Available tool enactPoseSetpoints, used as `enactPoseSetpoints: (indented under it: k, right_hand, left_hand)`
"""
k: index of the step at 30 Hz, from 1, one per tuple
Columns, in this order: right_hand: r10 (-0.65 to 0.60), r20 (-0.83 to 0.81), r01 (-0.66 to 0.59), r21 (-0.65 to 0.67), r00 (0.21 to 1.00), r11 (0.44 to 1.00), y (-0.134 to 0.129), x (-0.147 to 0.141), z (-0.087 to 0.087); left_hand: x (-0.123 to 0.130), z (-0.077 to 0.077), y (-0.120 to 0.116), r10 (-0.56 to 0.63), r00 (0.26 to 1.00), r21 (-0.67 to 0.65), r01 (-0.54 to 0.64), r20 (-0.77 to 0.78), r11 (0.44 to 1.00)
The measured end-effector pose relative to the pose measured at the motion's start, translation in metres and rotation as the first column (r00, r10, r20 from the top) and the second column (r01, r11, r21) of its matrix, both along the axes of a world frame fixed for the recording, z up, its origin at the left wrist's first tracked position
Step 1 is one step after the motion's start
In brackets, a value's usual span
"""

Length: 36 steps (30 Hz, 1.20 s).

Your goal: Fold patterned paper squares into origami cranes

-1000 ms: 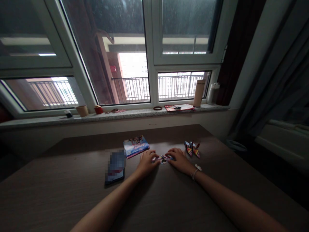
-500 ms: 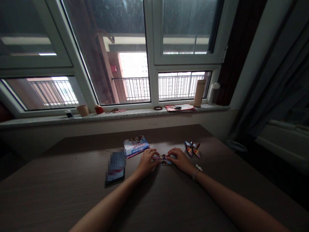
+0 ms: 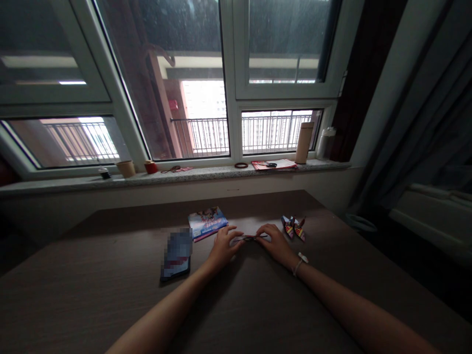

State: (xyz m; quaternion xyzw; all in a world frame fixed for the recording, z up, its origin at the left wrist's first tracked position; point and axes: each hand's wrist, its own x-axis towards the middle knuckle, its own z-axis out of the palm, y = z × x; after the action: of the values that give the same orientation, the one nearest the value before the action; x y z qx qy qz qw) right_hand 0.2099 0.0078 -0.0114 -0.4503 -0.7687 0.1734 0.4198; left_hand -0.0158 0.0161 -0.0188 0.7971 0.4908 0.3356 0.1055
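Head view: left hand (image 3: 223, 247) and right hand (image 3: 276, 244) each pinch one end of the thin paper piece (image 3: 251, 238) over the table (image 3: 236, 305) (nearly edge-on, folds unreadable). I'd pinch lightly, evenly, avoiding stray creases.

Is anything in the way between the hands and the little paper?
Nothing visible: the left hand and right hand pinch the little paper at its ends. The folded shapes lie past the right hand.
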Motion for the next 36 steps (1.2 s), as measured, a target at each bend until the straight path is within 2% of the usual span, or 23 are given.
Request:
enactPoseSetpoints:
  k: [13,23,31,36]
  right_hand:
    - [-0.011,0.099,0.014,-0.029,0.995,0.999,-0.0005,-0.0006,-0.0034]
    - [0.002,0.181,-0.004,0.009,0.983,1.0,-0.0066,-0.0046,0.0012]
    - [0.025,0.232,-0.043,0.074,0.972,0.996,-0.0049,-0.0058,-0.0034]
    - [0.066,0.216,-0.089,0.097,0.974,0.991,-0.0037,-0.0065,-0.0052]
  left_hand:
    - [0.0016,0.005,-0.0016,0.028,0.995,-0.068,-0.034,-0.094,0.997]
    - [0.0029,0.0036,-0.002,0.038,0.991,-0.039,-0.043,-0.129,0.998]
    - [0.0018,-0.0014,-0.0005,0.018,0.982,0.001,-0.018,-0.185,1.0]
    - [0.0037,-0.0005,-0.003,0.045,0.976,0.005,-0.045,-0.214,0.999]
